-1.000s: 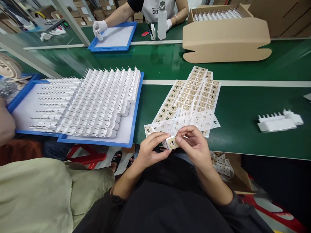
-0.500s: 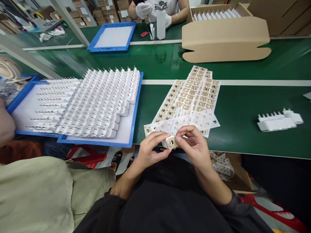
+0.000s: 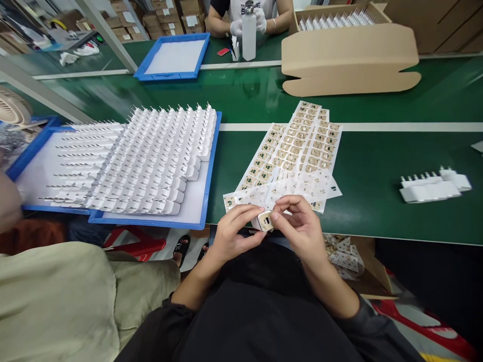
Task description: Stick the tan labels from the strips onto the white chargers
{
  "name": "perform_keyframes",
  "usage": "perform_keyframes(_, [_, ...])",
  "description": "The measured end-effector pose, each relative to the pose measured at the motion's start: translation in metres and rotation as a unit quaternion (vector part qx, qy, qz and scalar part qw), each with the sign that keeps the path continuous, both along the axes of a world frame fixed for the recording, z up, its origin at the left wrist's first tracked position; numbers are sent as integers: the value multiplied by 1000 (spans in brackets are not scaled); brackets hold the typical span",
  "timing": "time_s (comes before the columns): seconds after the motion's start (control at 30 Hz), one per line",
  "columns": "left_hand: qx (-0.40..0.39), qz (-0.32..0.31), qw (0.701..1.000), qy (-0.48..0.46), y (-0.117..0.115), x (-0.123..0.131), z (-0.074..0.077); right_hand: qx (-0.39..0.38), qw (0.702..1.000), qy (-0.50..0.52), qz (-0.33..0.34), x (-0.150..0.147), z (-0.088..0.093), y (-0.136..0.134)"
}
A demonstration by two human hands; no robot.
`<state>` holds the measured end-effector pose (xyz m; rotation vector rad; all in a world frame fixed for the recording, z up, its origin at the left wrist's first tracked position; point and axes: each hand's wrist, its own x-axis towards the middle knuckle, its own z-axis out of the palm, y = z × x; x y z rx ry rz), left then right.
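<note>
A small white charger plug [image 3: 265, 221] with a tan sticker on its face is pinched between both my hands at the near edge of the green table [image 3: 377, 166]. My left hand [image 3: 234, 232] wraps its fingers round the plug's left side. My right hand [image 3: 302, 229] presses thumb and fingers on its right side and top. Just beyond my hands lie fanned sheets of small tan stickers [image 3: 298, 153]. To the left a blue tray [image 3: 209, 166] holds several rows of white plugs [image 3: 151, 156] with prongs up.
A short row of white plugs [image 3: 433, 187] lies at the right. A cardboard box [image 3: 350, 55] of plugs stands at the back. Across the table a gloved person [image 3: 249, 12] works by a white bottle [image 3: 249, 32] and an empty blue tray [image 3: 175, 56]. Another person's leg [image 3: 56, 296] is at my left.
My hands keep hold of the plug with only slight finger shifts. The gloved person opposite pulled a hand off the empty blue tray and brought both hands to the white bottle.
</note>
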<state>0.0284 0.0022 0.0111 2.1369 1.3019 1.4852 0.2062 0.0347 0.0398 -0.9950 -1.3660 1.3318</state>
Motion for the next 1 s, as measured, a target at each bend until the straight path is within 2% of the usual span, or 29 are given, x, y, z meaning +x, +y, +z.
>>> perform_keyframes(0.4, [5, 1, 1000, 1, 1, -1, 2, 42, 999, -10, -23, -6, -7, -2])
perform_keyframes(0.5, [7, 4, 1000, 9, 1, -1, 2, 85, 993, -64, -43, -7, -8, -4])
perform_keyframes(0.67, [14, 19, 1000, 12, 3, 0, -1, 183, 965, -171, -83, -6, -9, 0])
perform_keyframes(0.77, [24, 24, 999, -3, 2, 0, -5, 139, 979, -140, -52, -4, -10, 5])
perform_keyframes(0.9, [27, 32, 998, -52, 2, 3, -11, 32, 998, -8, 62, -4, -16, 6])
perform_keyframes(1.0, [39, 43, 995, -78, 4, 8, -16, -2, 996, 38, 77, -7, -22, 2])
